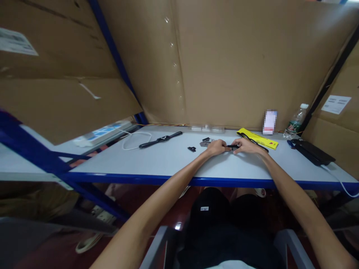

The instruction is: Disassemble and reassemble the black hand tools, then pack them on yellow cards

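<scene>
My left hand [217, 147] and my right hand [246, 145] are close together above the tabletop, fingers pinched from both sides on a small black part [232, 147]. The fingers cover its ends, so its exact kind does not show. A slim black bar [252, 139] runs behind my right hand, partly over a yellow printed sleeve [262, 139]. Just left of my left hand lie a grey flat piece [204, 144] and a small black-and-white piece [206, 139]. A loose black clip-like piece [192, 149] rests further left.
A long black bar with a thicker middle [161, 140] lies at the left beside a white cable [123, 144]. Clear plastic packaging [206, 129] sits at the back. On the right are a propped phone [269, 122], a bottle [295, 121] and a black device [314, 152]. Cardboard walls surround the table [157, 162].
</scene>
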The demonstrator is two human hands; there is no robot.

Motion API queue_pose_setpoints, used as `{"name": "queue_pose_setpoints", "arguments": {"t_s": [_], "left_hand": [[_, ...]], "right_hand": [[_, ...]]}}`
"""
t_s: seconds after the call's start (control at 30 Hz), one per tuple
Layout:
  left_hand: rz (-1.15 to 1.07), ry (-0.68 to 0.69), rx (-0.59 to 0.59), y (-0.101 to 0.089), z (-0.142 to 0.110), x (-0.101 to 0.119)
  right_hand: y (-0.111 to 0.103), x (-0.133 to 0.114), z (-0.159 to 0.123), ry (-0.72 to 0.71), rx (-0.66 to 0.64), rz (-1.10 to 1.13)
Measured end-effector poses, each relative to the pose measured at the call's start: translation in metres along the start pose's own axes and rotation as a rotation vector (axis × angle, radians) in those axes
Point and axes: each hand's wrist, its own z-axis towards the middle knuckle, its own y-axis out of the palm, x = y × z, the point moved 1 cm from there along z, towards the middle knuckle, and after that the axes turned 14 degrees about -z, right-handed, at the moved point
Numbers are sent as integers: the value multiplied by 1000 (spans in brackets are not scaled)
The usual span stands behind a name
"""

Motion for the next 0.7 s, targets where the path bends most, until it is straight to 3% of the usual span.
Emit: {"name": "queue_pose_setpoints", "arguments": {"t_s": [0.23, 0.4, 0.53, 0.7], "left_hand": [[10, 22, 12, 1, -4, 4], [14, 48, 30, 1, -6, 5], [7, 72, 25, 2, -7, 6], [20, 84, 37, 4, -7, 3]], "right_hand": [[-2, 6, 0, -19, 8, 18], [-12, 5, 1, 85, 324, 19], [-22, -14, 10, 109, 463, -66], [-23, -52, 41, 94, 447, -135]]}}
